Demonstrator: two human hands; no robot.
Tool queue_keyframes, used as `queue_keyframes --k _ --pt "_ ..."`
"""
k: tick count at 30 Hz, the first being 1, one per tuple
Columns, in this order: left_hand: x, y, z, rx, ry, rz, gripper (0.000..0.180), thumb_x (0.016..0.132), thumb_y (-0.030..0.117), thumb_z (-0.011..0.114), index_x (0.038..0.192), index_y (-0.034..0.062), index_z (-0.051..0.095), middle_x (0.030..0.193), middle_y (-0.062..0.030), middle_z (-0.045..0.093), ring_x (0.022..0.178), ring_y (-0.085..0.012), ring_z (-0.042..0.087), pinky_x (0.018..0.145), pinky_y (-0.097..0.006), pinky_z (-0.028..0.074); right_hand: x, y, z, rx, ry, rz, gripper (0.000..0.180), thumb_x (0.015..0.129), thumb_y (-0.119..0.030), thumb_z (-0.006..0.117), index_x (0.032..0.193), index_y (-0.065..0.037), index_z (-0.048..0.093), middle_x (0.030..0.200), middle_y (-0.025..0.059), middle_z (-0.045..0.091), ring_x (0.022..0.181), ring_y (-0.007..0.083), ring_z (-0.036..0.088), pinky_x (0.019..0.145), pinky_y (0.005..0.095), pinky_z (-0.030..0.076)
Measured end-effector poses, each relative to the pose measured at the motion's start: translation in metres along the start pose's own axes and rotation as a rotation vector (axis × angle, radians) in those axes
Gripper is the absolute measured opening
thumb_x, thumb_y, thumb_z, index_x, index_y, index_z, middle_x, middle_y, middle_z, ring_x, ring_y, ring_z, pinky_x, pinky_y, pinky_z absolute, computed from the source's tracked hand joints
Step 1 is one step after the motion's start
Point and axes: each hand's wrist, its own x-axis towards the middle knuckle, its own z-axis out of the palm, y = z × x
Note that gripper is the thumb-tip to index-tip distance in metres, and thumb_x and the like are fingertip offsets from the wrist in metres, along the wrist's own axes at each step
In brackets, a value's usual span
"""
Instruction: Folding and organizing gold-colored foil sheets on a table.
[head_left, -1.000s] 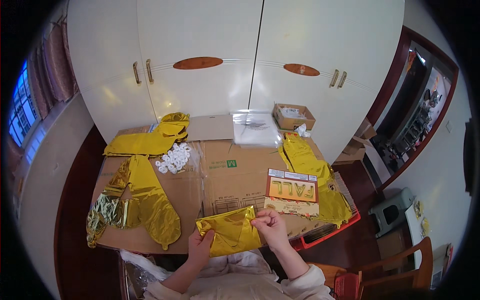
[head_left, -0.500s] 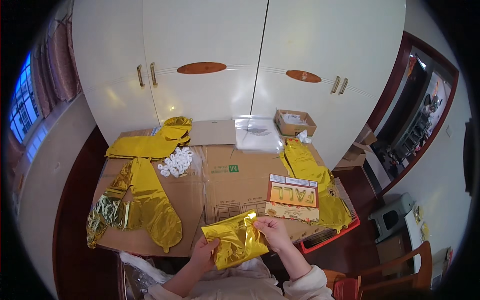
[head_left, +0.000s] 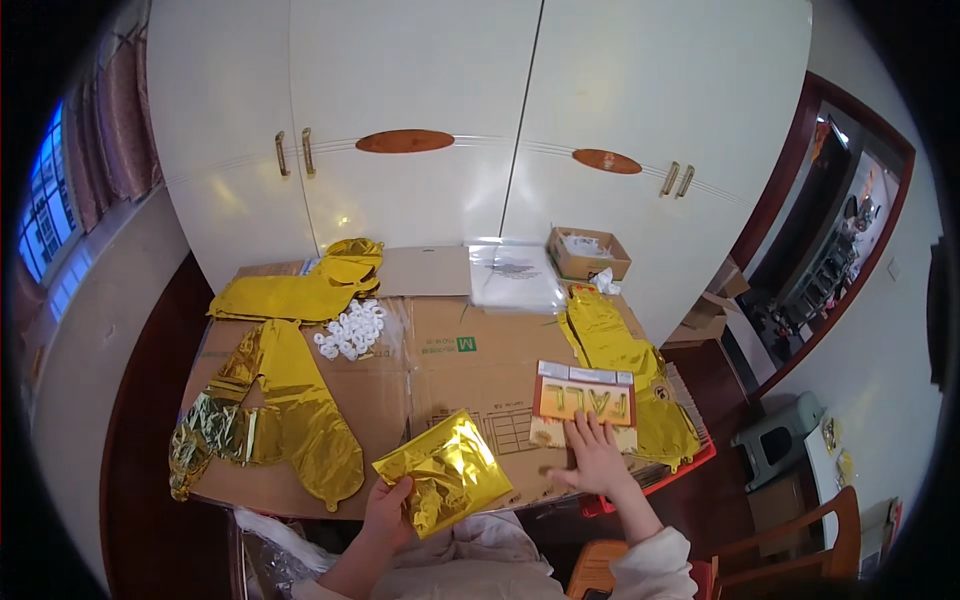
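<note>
A folded gold foil balloon [head_left: 445, 475] is gripped along its left edge by my left hand [head_left: 391, 512], thumb on top, above the table's near edge. My right hand [head_left: 597, 462] lies with its fingers stretched out on the lower part of a printed card [head_left: 585, 392], which is orange and white with a picture of gold letters. Under and beyond that card, flat gold foil balloons [head_left: 625, 335] lie along the table's right side. Another foil balloon [head_left: 310, 420] is spread out at the near left, and a folded pile of foil balloons [head_left: 285, 295] sits at the far left.
Cardboard [head_left: 440, 340] covers the table. White rings [head_left: 350, 330] are heaped left of centre. Clear plastic bags [head_left: 515, 275] and a small open carton [head_left: 590, 252] stand at the back, before white cabinet doors [head_left: 420, 70]. A wooden chair [head_left: 845, 520] is at the right.
My right hand has let go of the folded foil balloon and moved right onto the printed card. The left hand keeps the balloon, now slightly farther left and tilted.
</note>
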Motion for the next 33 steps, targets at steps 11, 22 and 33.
queue_keyframes --k 11,22,33 --pt "-0.008 0.031 0.004 -0.109 0.044 0.304 0.028 0.096 0.008 0.048 0.124 0.0044 0.049 0.121 -0.0114 0.059 0.111 -0.0277 0.059 0.094 -0.047 0.051 -0.057 -0.074 -0.068 0.148 0.399 -0.211 0.047 0.068 0.002 0.060 0.114 -0.007 0.060 0.081 0.0098 0.068 0.065 0.0248 0.066 0.057 0.0336 0.052" --pt "0.001 0.011 0.080 -0.244 0.085 0.163 0.030 0.098 0.007 0.043 0.127 0.0051 0.045 0.124 -0.0104 0.056 0.115 -0.0276 0.057 0.097 -0.047 0.049 0.021 -0.118 -0.026 2.054 0.516 0.390 0.044 0.094 -0.009 0.048 0.136 -0.011 0.037 0.128 0.0075 0.052 0.117 0.0224 0.051 0.100 0.0391 0.042" --pt "0.004 -0.037 0.075 -0.261 0.047 0.178 0.031 0.098 0.007 0.042 0.128 0.0039 0.044 0.125 -0.0119 0.055 0.113 -0.0278 0.058 0.098 -0.046 0.049 0.011 -0.153 -0.002 2.132 0.390 0.379 0.028 0.088 -0.002 0.064 0.114 -0.005 0.055 0.108 0.0052 0.064 0.096 0.0144 0.061 0.085 0.0308 0.049"
